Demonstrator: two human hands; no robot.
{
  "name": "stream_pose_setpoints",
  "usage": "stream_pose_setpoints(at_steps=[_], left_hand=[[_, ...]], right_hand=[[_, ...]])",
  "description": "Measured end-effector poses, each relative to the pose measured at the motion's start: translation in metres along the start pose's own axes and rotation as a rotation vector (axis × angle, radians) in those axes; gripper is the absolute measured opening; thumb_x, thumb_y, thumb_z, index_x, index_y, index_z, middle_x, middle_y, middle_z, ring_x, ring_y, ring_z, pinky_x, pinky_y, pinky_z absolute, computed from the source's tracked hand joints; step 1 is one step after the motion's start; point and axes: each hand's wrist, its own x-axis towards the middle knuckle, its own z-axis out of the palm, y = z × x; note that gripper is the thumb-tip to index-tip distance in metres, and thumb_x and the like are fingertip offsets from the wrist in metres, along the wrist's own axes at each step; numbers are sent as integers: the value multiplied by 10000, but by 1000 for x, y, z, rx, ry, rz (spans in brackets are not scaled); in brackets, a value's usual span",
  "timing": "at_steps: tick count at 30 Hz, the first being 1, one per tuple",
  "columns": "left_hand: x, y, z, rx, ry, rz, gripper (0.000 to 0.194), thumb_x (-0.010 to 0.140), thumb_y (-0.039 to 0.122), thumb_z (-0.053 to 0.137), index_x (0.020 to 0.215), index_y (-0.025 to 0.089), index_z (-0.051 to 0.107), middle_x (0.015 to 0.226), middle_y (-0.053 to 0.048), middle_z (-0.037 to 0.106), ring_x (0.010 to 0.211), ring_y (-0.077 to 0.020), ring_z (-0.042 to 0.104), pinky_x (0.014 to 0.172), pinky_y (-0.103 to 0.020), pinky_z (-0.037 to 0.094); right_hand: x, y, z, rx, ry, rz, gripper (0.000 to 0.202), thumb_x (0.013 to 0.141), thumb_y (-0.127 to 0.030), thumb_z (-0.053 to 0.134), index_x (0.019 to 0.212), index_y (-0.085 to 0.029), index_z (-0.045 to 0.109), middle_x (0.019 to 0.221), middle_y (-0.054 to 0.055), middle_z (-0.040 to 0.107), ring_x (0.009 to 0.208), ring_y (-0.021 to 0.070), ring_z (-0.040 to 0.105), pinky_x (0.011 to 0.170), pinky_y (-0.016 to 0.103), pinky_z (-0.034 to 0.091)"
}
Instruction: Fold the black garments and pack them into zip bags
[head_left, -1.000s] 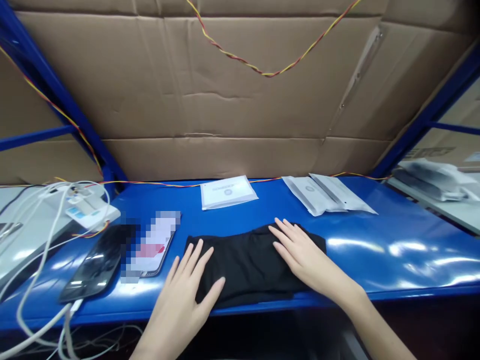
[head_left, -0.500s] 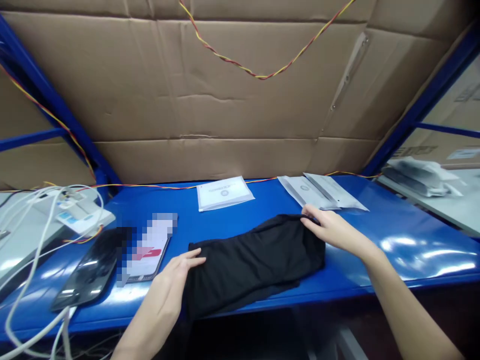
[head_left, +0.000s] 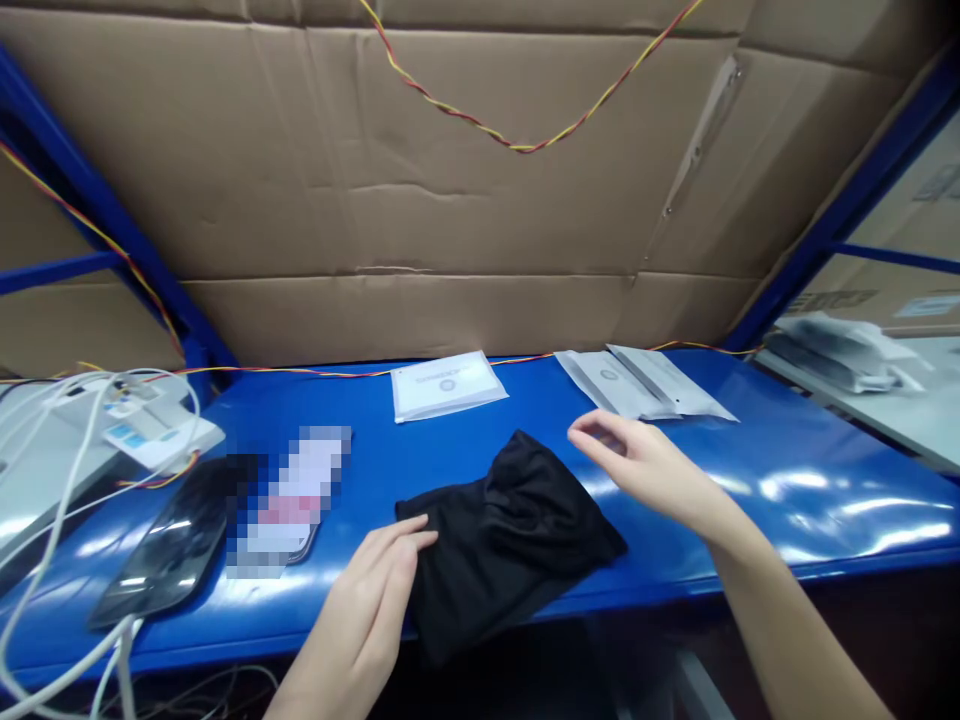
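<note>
A black cloth [head_left: 517,540] lies partly folded and bunched on the blue work surface, its near edge hanging over the front. My left hand [head_left: 379,580] rests at the cloth's left end with its fingertips on the fabric; whether it pinches the fabric is hard to tell. To the right, my right hand [head_left: 630,460] hovers above the surface, apart from the cloth. Its thumb and index fingertip are pressed together in a loop with nothing between them.
Behind the cloth lie a white packet [head_left: 448,387] and two more packets [head_left: 637,383]. Phones [head_left: 165,540] [head_left: 292,500] and white cables [head_left: 75,470] are at left. A cardboard wall [head_left: 465,220] stands behind. Stacked packets [head_left: 832,355] sit at far right.
My right hand has let go of the cloth's right end and moved slightly left. That end has folded leftward into a bunch. My left hand has shifted a little right with the left end.
</note>
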Motion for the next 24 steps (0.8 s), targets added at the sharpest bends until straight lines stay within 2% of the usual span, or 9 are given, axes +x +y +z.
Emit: stream_pose_setpoints(at_steps=[4, 8, 11, 13, 15, 17, 19, 22, 24], left_hand=[[-1, -1, 5, 33, 56, 55, 383, 989, 350, 320, 1230, 261, 603, 1327, -37, 573, 1236, -198, 536, 1059, -390, 448], [-7, 7, 10, 82, 92, 103, 372, 983, 302, 336, 1234, 264, 608, 1312, -33, 590, 1210, -197, 562, 1025, -365, 483], [-12, 18, 17, 111, 105, 133, 360, 978, 273, 354, 1226, 266, 615, 1300, -29, 603, 1194, -192, 578, 1006, -338, 501], [-15, 23, 25, 133, 92, 170, 352, 975, 258, 364, 1223, 266, 614, 1297, -25, 609, 1189, -184, 585, 992, -318, 510], [-17, 27, 35, 153, 79, 234, 336, 967, 250, 389, 1216, 257, 614, 1299, -29, 612, 1185, -181, 590, 983, -306, 513], [-15, 31, 44, 180, 73, 309, 319, 954, 248, 427, 1211, 231, 614, 1309, -46, 608, 1184, -185, 593, 974, -291, 513], [-12, 34, 51, 214, 52, 362, 313, 941, 242, 459, 1213, 207, 611, 1332, -63, 591, 1185, -187, 592, 965, -269, 510], [-8, 38, 57, 232, 29, 397, 308, 933, 218, 467, 1204, 195, 610, 1333, -74, 589, 1167, -184, 605, 942, -248, 521], [-9, 37, 59, 182, 77, 445, 287, 928, 185, 453, 1156, 190, 628, 1257, -76, 640, 1118, -186, 637, 915, -245, 545]], right_hand=[[-10, 14, 17, -197, -101, 88, 431, 855, -632, 470, 870, -233, 631, 868, 43, 687, 776, 216, 614, 645, 311, 435], [-5, 17, 26, -313, -115, 78, 350, 867, -536, 486, 712, -226, 530, 739, 21, 647, 687, 196, 572, 563, 286, 352], [7, 17, 26, -409, -80, 79, 279, 859, -427, 504, 672, -228, 443, 691, 6, 602, 652, 186, 548, 547, 278, 322], [12, 12, 25, -456, 14, 38, 213, 850, -355, 513, 704, -228, 424, 705, -1, 579, 655, 179, 541, 561, 276, 328], [9, 2, 26, -508, 151, -82, 141, 849, -275, 512, 755, -226, 419, 746, 0, 558, 679, 176, 527, 583, 277, 340], [0, -11, 33, -577, 265, -283, 94, 845, -173, 489, 796, -219, 423, 783, 10, 532, 710, 178, 502, 613, 283, 352], [-15, -24, 44, -671, 330, -505, 143, 833, -72, 442, 795, -210, 434, 769, 17, 496, 705, 182, 463, 625, 292, 348], [-41, -31, 67, -789, 335, -706, 222, 804, 13, 398, 760, -197, 454, 714, 16, 452, 643, 176, 401, 602, 303, 323], [-55, -27, 81, -830, 233, -758, 220, 774, 23, 415, 787, -185, 487, 745, 28, 477, 664, 181, 417, 621, 316, 339]])
